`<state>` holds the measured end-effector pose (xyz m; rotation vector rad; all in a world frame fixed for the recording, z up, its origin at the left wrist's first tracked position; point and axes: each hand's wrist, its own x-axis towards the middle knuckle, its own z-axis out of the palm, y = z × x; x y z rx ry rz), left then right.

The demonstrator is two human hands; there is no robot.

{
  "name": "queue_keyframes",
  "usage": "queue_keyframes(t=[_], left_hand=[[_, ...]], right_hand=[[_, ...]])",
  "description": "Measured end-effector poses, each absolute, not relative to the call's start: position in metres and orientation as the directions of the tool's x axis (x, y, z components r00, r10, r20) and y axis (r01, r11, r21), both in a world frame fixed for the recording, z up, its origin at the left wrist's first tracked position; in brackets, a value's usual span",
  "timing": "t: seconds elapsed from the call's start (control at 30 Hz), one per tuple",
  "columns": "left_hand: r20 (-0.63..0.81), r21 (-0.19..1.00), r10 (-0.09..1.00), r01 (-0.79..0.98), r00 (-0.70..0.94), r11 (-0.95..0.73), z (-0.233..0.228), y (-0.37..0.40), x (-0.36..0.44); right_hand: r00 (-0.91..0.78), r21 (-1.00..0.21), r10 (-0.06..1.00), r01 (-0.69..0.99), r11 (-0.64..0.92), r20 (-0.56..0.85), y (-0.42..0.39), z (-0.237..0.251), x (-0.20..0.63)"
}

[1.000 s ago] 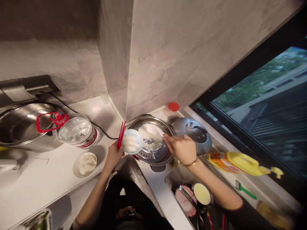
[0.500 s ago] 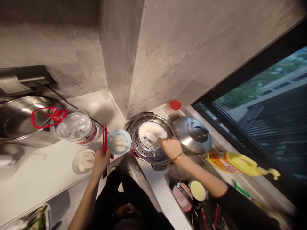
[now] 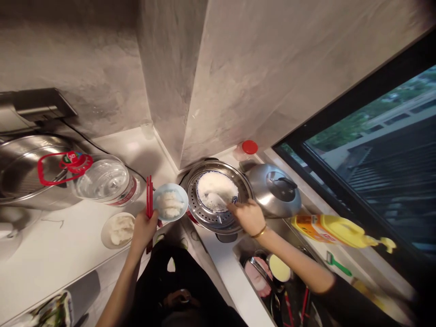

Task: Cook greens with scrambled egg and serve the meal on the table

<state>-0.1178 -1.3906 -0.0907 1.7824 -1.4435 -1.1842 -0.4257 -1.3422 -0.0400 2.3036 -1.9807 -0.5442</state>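
- L hand is closed round a pair of red chopsticks and the rim of a small pale-blue bowl; bowl is held level, white rice seen inside.
- R hand is curled shut on the handle of a white rice paddle; paddle blade is sunk in the rice.
- Rice is held in a blue-patterned dish just ahead of R hand, set on a perforated steel steamer tray inside a round pot.
- Blue bowl is kept just L of the pot, near its rim; touching or not can't be told.
- Gold bangle is worn on R wrist.
- Steel lid is laid just R of the pot, beyond R hand.
- White bowl w/ pale food is seen on the counter, just L of L hand.
- Clear plastic water jug w/ red cap is lying further L, ahead of L hand.
- Yellow bottle is lying well R of R hand, by the window.
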Motion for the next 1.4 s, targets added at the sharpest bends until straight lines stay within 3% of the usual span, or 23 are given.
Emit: queue_keyframes(t=[0.1, 0.17, 0.33, 0.43, 0.57, 0.8, 0.9, 0.97, 1.0, 1.07, 1.17, 1.27, 1.4], left_hand=[[-0.299, 0.831, -0.954, -0.483, 0.031, -0.276, -0.091, -1.391, -0.119], [-0.314, 0.819, -0.949, -0.496, 0.037, -0.290, -0.090, -1.391, -0.120], [-0.322, 0.802, -0.946, -0.524, 0.023, -0.286, -0.086, -1.392, -0.122], [-0.312, 0.804, -0.950, -0.525, 0.022, -0.277, -0.084, -1.393, -0.122], [-0.294, 0.812, -0.956, -0.525, 0.010, -0.255, -0.083, -1.394, -0.124], [-0.224, 0.787, -0.973, -0.600, -0.061, -0.144, -0.069, -1.403, -0.139], [-0.181, 0.801, -0.975, -0.594, -0.125, -0.072, -0.060, -1.409, -0.154], [-0.166, 0.814, -0.974, -0.580, -0.156, -0.046, -0.056, -1.411, -0.162], [-0.162, 0.817, -0.973, -0.575, -0.162, -0.040, -0.055, -1.412, -0.165], [-0.157, 0.819, -0.975, -0.573, -0.159, -0.038, -0.056, -1.412, -0.167], [-0.171, 0.818, -0.977, -0.571, -0.126, -0.070, -0.060, -1.410, -0.161], [-0.194, 0.810, -0.978, -0.574, -0.074, -0.117, -0.065, -1.407, -0.150], [-0.211, 0.781, -0.977, -0.606, -0.030, -0.150, -0.069, -1.400, -0.138]], right_hand=[[-0.104, 0.303, -0.965, -0.953, 0.027, -0.240, -1.350, -0.033, -0.437], [-0.186, 0.252, -0.928, -0.962, 0.105, -0.323, -1.358, -0.034, -0.440], [-0.103, -0.145, -0.878, -0.971, 0.191, -0.468, -1.385, -0.056, -0.442], [-0.106, -0.376, -0.814, -0.848, 0.374, -0.570, -1.397, -0.067, -0.444], [-0.151, -0.495, -0.719, -0.630, 0.598, -0.678, -1.400, -0.072, -0.446], [-0.064, -0.648, -0.756, -0.473, 0.598, -0.651, -1.384, -0.070, -0.468], [-0.065, -0.685, -0.825, -0.523, 0.507, -0.561, -1.374, -0.062, -0.485], [-0.082, -0.638, -0.895, -0.673, 0.374, -0.438, -1.368, -0.056, -0.489], [-0.096, -0.559, -0.928, -0.774, 0.297, -0.360, -1.366, -0.054, -0.486], [-0.096, -0.288, -0.973, -0.945, 0.156, -0.212, -1.363, -0.051, -0.474], [0.037, 0.060, -0.988, -0.997, -0.046, -0.150, -1.363, -0.054, -0.444], [0.148, 0.115, -0.965, -0.978, -0.176, -0.215, -1.367, -0.060, -0.424], [0.111, 0.086, -0.958, -0.987, -0.138, -0.265, -1.373, -0.057, -0.428]])
